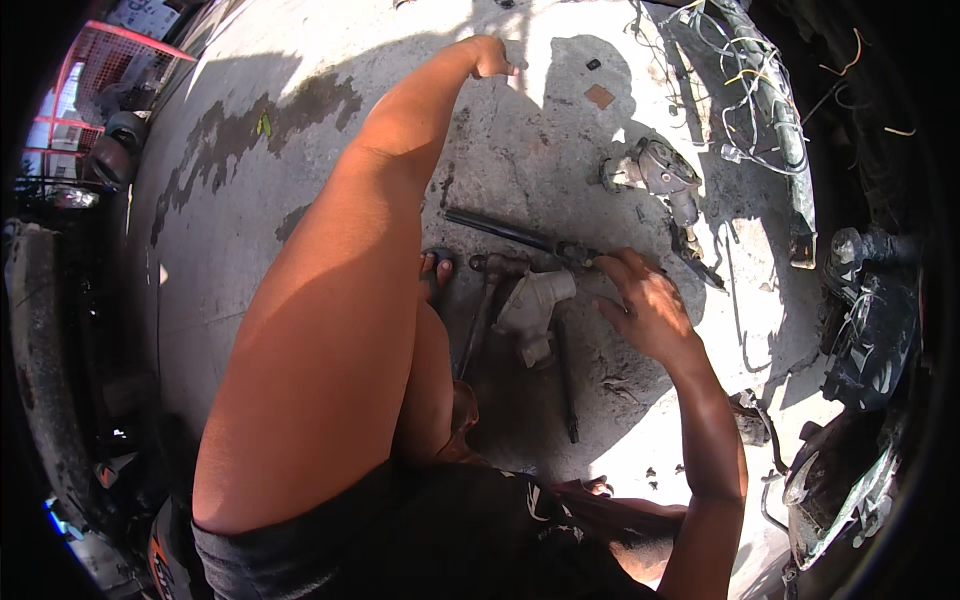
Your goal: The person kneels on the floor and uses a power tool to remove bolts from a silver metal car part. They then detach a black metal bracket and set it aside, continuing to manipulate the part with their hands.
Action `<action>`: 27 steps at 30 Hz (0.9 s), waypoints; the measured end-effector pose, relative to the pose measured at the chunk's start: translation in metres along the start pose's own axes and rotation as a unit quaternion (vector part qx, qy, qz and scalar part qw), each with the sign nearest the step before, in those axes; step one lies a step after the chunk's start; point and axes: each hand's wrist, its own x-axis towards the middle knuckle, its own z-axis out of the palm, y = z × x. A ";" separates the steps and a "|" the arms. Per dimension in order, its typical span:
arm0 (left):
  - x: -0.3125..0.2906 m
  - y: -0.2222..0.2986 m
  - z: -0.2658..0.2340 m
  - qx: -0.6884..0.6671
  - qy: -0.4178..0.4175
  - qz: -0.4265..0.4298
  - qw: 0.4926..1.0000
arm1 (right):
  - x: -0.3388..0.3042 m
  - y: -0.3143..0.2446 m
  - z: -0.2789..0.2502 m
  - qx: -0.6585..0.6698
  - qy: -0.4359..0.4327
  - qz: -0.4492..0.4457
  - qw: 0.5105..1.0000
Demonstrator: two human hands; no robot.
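Note:
My left arm stretches far forward over the concrete floor. At its end my left hand (pixel 489 57) is closed, fingers curled under; whatever they hold, if anything, is hidden. On the right, my right hand (pixel 648 308) is low over the floor, fingers stretched out and thumb apart. Its fingertips are at the jointed end of a long black metal bar (pixel 500 228); I cannot tell whether they touch it. Just left of this hand lies a grey cast-metal housing (pixel 533 305). Beside the housing is a T-shaped metal tool (pixel 484 305), and a thin dark rod (pixel 567 390) lies below.
A greasy metal assembly (pixel 665 175) lies ahead on the right. Beyond it, loose wires hang about a long metal frame (pixel 790 130). More dirty machine parts (pixel 865 340) line the right side. My foot (pixel 437 268) is near the bar. A red mesh frame (pixel 70 120) stands far left.

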 end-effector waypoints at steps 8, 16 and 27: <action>0.177 -0.151 0.072 -0.411 0.328 -0.147 0.838 | 0.142 -0.009 0.092 0.011 0.002 0.089 0.996; 0.287 -0.162 0.045 -0.337 0.175 -0.217 0.899 | 0.213 0.008 0.157 -0.081 -0.029 0.210 0.974; 0.318 -0.202 -0.009 -0.645 0.231 -0.153 0.712 | 0.217 0.023 0.158 -0.171 -0.086 0.221 0.956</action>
